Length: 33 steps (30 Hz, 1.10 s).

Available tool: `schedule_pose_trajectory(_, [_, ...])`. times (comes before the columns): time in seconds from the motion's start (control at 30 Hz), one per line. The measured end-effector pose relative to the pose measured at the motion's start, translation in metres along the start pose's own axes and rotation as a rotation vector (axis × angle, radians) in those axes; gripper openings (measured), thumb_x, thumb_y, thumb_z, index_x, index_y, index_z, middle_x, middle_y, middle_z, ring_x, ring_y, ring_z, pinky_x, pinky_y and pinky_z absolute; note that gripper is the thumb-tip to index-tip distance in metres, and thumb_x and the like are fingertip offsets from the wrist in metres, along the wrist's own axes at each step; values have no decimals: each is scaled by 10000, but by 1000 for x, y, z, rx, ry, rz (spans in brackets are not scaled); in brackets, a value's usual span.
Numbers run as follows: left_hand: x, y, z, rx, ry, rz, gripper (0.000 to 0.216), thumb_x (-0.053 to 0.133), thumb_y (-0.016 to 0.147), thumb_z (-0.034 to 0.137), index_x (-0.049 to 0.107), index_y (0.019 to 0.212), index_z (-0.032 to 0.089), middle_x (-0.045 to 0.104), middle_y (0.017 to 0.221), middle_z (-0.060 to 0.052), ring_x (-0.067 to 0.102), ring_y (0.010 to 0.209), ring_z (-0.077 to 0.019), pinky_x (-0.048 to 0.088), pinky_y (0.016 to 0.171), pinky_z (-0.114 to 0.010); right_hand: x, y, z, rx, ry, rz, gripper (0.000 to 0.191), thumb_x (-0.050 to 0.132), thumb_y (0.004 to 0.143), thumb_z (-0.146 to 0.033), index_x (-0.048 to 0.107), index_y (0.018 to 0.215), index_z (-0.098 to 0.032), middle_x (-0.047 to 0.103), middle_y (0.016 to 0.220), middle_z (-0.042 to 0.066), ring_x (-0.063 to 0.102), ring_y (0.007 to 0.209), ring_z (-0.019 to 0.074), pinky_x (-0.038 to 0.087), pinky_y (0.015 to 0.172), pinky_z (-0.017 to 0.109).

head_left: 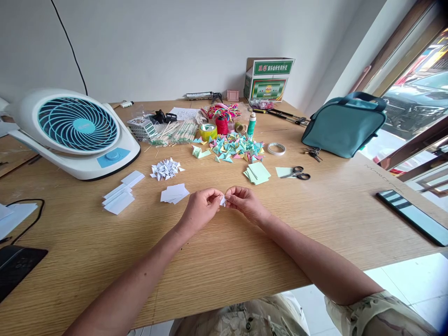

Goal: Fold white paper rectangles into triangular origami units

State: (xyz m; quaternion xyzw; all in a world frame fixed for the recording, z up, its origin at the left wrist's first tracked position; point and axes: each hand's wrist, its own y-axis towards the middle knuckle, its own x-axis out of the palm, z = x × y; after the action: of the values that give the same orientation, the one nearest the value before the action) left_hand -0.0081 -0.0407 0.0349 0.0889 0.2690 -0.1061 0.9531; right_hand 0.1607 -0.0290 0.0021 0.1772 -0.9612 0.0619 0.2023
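My left hand (202,208) and my right hand (244,201) meet over the wooden table (224,261), both pinching one small white folded paper piece (222,201) between their fingertips. Just left of my hands lies a small stack of white paper slips (174,193). Behind that sits a heap of folded white paper pieces (166,169). More white slips (119,196) lie further left.
A white and teal fan (75,130) stands at the left. A pile of coloured folded pieces (235,148), green paper squares (257,172), scissors (299,173), a tape roll (276,149) and a teal bag (345,123) lie beyond. A cardboard box (269,79) stands at the back.
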Motion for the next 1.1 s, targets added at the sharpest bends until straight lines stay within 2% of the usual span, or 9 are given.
schedule_pose_trajectory(0.43, [3,2,-1,49,70,48,181,515,830,259,616,704,176,581,601,22,562,545,-111,423,544,-206,3,-1,3,-104,-188,63,323,744,723,-446,600,740,-157,591,665,-10,519,611,104,394,616,260])
schedule_pose_trajectory(0.63, [3,1,-1,117,81,113,165,495,844,227,590,717,180,580,620,27,547,557,-105,420,558,-204,7,-4,0,-112,-154,66,351,677,772,-505,582,779,-168,571,682,-9,515,630,110,418,646,270])
schedule_pose_trajectory(0.8, [4,0,0,175,109,146,134,497,847,200,571,736,182,594,669,16,557,600,-111,422,578,-206,9,-5,-1,-140,-289,80,366,673,767,-517,558,737,-171,549,656,-10,483,615,113,386,609,264])
schedule_pose_trajectory(0.97, [6,-1,1,211,118,108,145,485,852,176,554,724,182,573,640,18,554,598,-109,412,575,-207,9,-5,1,-221,-361,102,311,667,774,-464,539,749,-182,529,673,-13,460,599,115,365,579,260])
schedule_pose_trajectory(1.1, [4,1,0,187,70,48,132,482,844,160,545,730,183,573,612,29,568,572,-101,419,570,-201,7,-6,-2,-321,-492,81,216,613,814,-365,526,738,-183,524,689,-7,468,623,121,374,588,258])
